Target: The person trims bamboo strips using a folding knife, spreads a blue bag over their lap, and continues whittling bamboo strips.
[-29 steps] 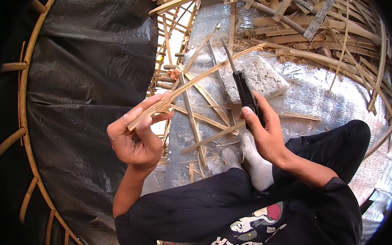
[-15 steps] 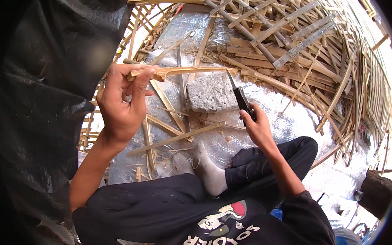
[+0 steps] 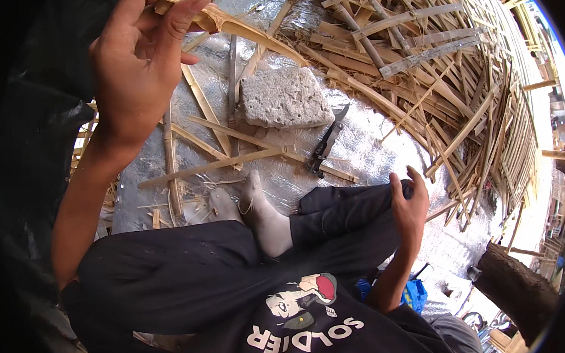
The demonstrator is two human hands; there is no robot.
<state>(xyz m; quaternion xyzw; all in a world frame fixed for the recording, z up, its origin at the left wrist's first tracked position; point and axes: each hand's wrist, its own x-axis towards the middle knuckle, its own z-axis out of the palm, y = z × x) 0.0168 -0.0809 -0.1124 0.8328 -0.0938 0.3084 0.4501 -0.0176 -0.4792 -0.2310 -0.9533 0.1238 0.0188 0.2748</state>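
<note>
Fingers (image 3: 177, 28) of the left hand (image 3: 135, 75) pinch a bamboo strip (image 3: 257, 35), far left; near right, the right hand (image 3: 411, 208) is empty, fingers parted, and the open knife (image 3: 327, 142) lies just right of the grey block (image 3: 286, 98)!

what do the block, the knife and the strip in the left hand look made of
Block: probably concrete or porous stone, rough and matt grey, its faces pitted. Knife: thin grey blade, likely steel; dark handle, perhaps plastic or coated metal, can't tell which. Strip in the left hand: likely split bamboo, unpolished, from its tan colour, lengthwise grain and knobby joint.
</note>
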